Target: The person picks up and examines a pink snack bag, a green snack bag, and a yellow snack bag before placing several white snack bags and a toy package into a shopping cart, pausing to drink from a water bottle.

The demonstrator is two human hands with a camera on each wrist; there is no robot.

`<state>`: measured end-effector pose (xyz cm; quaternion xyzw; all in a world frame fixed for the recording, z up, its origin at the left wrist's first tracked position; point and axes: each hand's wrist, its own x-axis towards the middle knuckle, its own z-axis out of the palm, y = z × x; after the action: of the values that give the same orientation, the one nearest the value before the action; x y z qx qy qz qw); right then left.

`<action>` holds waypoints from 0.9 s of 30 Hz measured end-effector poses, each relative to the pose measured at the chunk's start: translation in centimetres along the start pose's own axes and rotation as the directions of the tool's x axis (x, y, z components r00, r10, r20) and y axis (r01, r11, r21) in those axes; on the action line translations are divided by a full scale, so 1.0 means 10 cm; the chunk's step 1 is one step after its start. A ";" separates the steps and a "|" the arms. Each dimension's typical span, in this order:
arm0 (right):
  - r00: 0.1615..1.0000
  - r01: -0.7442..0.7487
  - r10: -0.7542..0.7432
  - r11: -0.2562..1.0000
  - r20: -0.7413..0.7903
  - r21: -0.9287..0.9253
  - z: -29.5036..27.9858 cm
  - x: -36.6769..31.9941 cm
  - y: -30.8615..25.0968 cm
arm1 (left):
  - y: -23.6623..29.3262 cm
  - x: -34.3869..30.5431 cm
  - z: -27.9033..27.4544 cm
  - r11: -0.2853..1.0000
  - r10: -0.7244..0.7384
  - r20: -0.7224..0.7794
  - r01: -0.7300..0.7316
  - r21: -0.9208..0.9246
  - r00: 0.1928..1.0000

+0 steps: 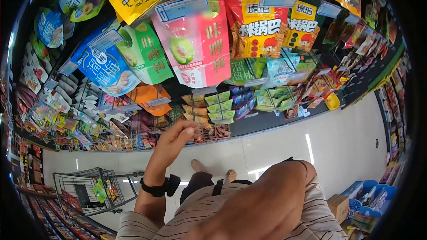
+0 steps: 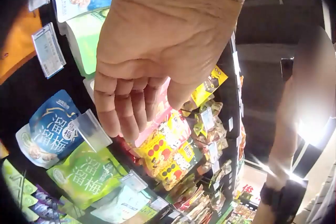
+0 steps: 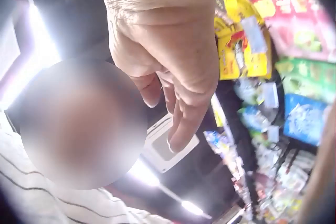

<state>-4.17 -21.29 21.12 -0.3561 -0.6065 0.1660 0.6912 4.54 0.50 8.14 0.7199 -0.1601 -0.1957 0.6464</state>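
Observation:
My left hand (image 1: 180,133) is raised in front of a snack shelf, close to the small green and yellow packets (image 1: 218,104) and the brown packets below them. In the left wrist view its fingers (image 2: 126,111) hang loosely curled and hold nothing, with a blue packet (image 2: 47,134) and a green packet (image 2: 86,174) behind them. My right arm (image 1: 267,200) fills the near foreground of the head view, its hand out of sight there. The right wrist view shows the right hand (image 3: 173,113) with relaxed, slightly bent fingers, empty, and away from the shelf.
Large hanging packets crowd the shelf: pink (image 1: 195,40), green (image 1: 144,53), blue (image 1: 106,69), red-and-yellow (image 1: 258,26). A wire shopping cart (image 1: 89,191) stands at the lower left on the white tiled floor (image 1: 284,142). A cardboard box (image 1: 339,206) and a blue display bin (image 1: 369,195) stand at the lower right.

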 end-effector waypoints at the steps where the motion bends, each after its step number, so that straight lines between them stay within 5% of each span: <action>1: 0.998 0.046 -0.055 0.977 0.041 0.208 0.15 0.04 0.09 | -0.03 -0.06 -0.02 1.000 -0.021 0.003 0.021 0.002 1.000; 3: 0.980 0.047 -0.103 0.951 0.168 0.305 0.19 -0.04 0.10 | -0.09 -0.16 -0.06 0.998 -0.056 -0.008 0.057 0.008 0.998; 4: 0.962 0.023 -0.074 0.980 0.261 0.196 0.10 -0.20 0.02 | -0.12 -0.22 -0.09 0.997 -0.071 -0.022 0.071 0.009 0.997; 10: 0.972 0.132 -0.191 0.922 0.133 0.363 0.34 0.21 0.24 | -0.32 -0.53 -0.35 0.998 -0.054 -0.071 0.051 -0.045 0.996; 12: 0.950 -0.011 -0.104 0.931 0.295 0.365 0.18 0.41 0.22 | -0.40 -0.71 -0.49 0.995 -0.062 -0.102 0.054 -0.084 0.993; 13: 0.981 0.011 -0.081 0.929 0.174 0.369 0.16 0.39 0.22 | -0.46 -0.82 -0.60 0.996 -0.055 -0.132 0.045 -0.078 0.990; 15: 0.942 0.024 -0.183 0.873 0.280 0.488 -0.03 0.55 0.45 | -0.59 -1.09 -0.87 0.997 -0.061 -0.205 0.049 -0.064 0.977; 16: 0.996 0.089 -0.087 0.857 -0.028 0.508 0.09 0.42 0.64 | -0.67 -1.26 -1.00 0.996 -0.070 -0.241 0.057 -0.062 0.968; 18: 0.890 -0.085 0.148 0.983 -0.432 0.161 0.16 0.43 1.00 | -0.83 -1.62 -1.33 0.990 -0.131 -0.317 0.105 -0.097 0.939; 20: 0.626 -0.473 0.398 0.878 -0.671 0.079 0.21 0.56 1.42 | -1.06 -2.04 -1.67 0.979 -0.188 -0.398 0.139 -0.149 0.898; 22: 0.528 -0.695 0.550 0.718 -0.647 0.043 0.23 0.65 2.02 | -1.24 -2.47 -1.96 0.972 -0.226 -0.479 0.168 -0.162 0.848; 27: 0.412 -0.881 0.820 0.469 -0.398 0.054 0.56 0.69 3.31 | -1.81 -3.58 -2.51 0.925 -0.380 -0.612 0.292 -0.244 0.694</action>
<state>-1.42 7.81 3.14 -0.6942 -0.2099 0.3736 0.5784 -14.87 41.63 -4.97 0.7167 0.2208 -0.0591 0.6589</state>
